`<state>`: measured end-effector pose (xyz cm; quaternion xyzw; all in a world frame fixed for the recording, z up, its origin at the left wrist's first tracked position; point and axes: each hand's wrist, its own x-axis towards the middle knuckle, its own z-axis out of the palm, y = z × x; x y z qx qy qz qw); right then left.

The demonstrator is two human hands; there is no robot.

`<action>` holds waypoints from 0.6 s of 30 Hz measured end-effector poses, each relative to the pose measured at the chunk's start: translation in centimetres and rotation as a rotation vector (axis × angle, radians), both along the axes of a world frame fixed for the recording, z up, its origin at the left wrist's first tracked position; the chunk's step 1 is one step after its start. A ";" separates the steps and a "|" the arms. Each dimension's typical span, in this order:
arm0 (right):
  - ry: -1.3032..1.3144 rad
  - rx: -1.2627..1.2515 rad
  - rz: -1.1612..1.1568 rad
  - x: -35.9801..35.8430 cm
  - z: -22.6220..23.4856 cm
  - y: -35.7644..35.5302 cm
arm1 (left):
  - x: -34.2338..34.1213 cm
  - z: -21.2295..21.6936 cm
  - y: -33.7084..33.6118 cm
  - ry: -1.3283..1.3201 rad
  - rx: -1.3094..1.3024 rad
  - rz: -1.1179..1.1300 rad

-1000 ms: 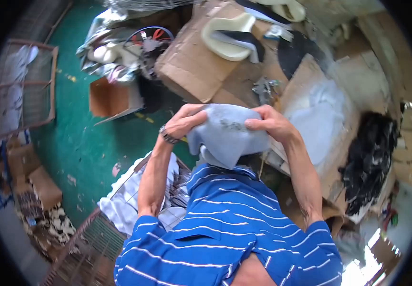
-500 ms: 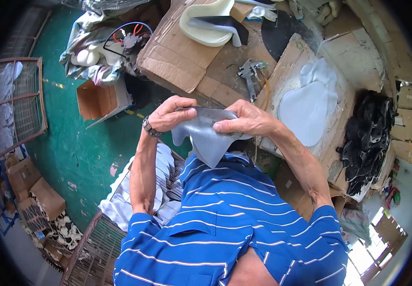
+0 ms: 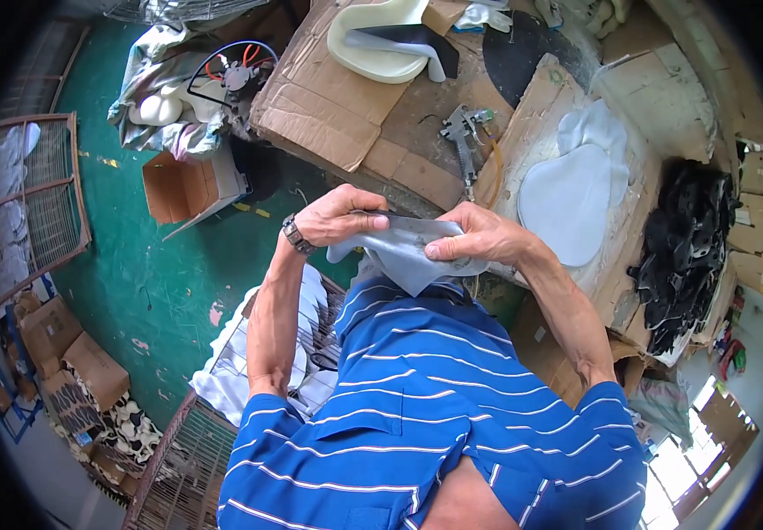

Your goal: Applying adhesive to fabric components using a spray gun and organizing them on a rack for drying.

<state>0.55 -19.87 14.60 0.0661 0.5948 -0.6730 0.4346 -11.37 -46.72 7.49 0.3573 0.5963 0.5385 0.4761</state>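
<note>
In front of my waist a limp grey sheet (image 3: 409, 258), smooth and fabric-like, hangs from both hands. My left hand (image 3: 341, 217) pinches its upper left edge between thumb and fingers. At the other side my right hand (image 3: 485, 237) grips the upper right part, the thumb lying on the surface. The sheet's lower end droops to a point over my blue striped shirt. Beyond the hands, on the cardboard-covered bench, lies a metal spray gun (image 3: 463, 137) with a yellow hose. Flat pale grey pieces (image 3: 565, 199) rest on the cardboard to the right.
Cream moulded shapes (image 3: 377, 66) lie at the bench's far end. Black pieces (image 3: 686, 252) are heaped at the far right. Left of the bench, an open carton (image 3: 182, 190) stands on the green floor. A wire rack (image 3: 271, 340) with white pieces stands by my left arm.
Both hands have shifted a little to the right and slightly nearer my body, still holding the sheet. Its drooping point has risen and the sheet looks more bunched.
</note>
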 end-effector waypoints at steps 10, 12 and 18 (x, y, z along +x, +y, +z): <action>0.043 -0.009 -0.117 -1.2 -2.2 2.3 | -4.9 -0.9 -1.4 -0.106 -0.200 0.099; 0.008 -0.049 -0.183 -1.2 -3.5 2.5 | -5.9 -3.2 -2.1 -0.176 -0.153 0.138; 0.070 -0.085 -0.317 -3.9 -9.3 3.3 | -9.7 -7.8 -0.7 -0.160 -0.197 0.304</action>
